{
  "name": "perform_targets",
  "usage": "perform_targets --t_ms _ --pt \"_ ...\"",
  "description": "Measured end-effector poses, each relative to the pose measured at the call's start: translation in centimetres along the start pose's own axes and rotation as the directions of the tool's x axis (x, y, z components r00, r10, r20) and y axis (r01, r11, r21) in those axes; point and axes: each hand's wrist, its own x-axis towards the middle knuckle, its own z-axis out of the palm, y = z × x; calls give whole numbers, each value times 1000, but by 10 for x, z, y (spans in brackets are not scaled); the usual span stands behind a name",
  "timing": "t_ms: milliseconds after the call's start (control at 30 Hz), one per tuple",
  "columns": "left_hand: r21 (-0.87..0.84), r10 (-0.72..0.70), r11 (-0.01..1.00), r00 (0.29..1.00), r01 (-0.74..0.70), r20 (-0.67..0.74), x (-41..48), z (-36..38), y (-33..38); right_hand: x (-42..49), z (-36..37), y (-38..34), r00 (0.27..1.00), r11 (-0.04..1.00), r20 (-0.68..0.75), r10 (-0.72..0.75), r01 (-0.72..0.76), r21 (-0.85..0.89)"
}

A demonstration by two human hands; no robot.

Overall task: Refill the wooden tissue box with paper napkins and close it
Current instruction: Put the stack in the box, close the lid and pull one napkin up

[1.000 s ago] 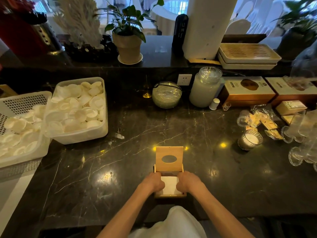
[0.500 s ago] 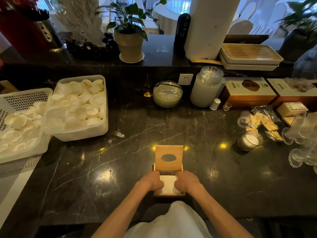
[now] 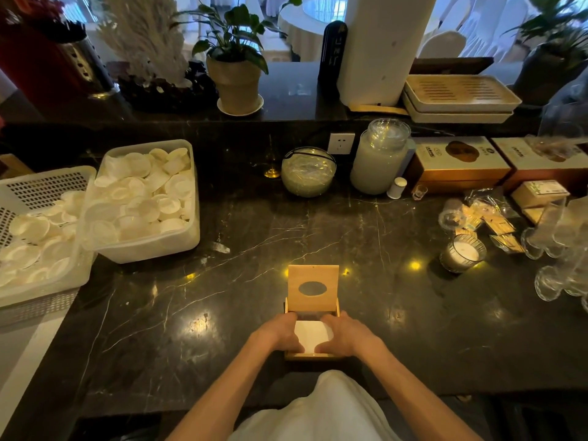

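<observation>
A small wooden tissue box (image 3: 310,355) sits on the dark marble counter close to me. Its hinged lid (image 3: 312,288), with an oval slot, stands open and leans away from me. White paper napkins (image 3: 312,336) lie inside the box. My left hand (image 3: 280,334) rests on the left side of the napkins, fingers curled down onto them. On the right side my right hand (image 3: 345,335) does the same. Both hands cover the box's side walls.
Two white plastic tubs (image 3: 143,198) of round white lids stand at the left. A glass bowl (image 3: 308,171) and a jar (image 3: 380,155) are at the back. A candle glass (image 3: 463,253), packets and clear cups (image 3: 560,249) crowd the right. The counter edge (image 3: 222,405) is by my body.
My two hands have slid a little closer together over the napkins and pressed lower into the box. The lid has stayed open.
</observation>
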Motion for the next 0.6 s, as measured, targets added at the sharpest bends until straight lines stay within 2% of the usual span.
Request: perform_targets --t_ms 200,300,333,400,433,500,600 --pt "-13 10 1000 1000 -10 11 -4 -2 4 -2 6 8 999 995 -28 -18 21 101" --pt "-39 53 998 998 -52 31 -20 -13 4 -9 2 14 998 969 -4 -69 68 239" --pt "-81 74 994 997 -72 18 -26 -16 1 -16 -1 17 996 948 -13 -87 87 305" --pt "-281 121 950 990 -137 -76 -42 -17 -7 -31 -4 24 992 873 -60 -109 125 471" --pt "-410 125 894 980 -178 -152 -49 -14 -11 -39 -4 26 990 803 -88 -107 138 579" --pt "-637 101 732 963 -242 -250 -56 -7 -17 -48 -2 28 990 575 -111 -88 142 806" --pt "-895 97 413 986 -166 -138 -53 10 -16 -43 13 33 996 151 11 -88 3 989"
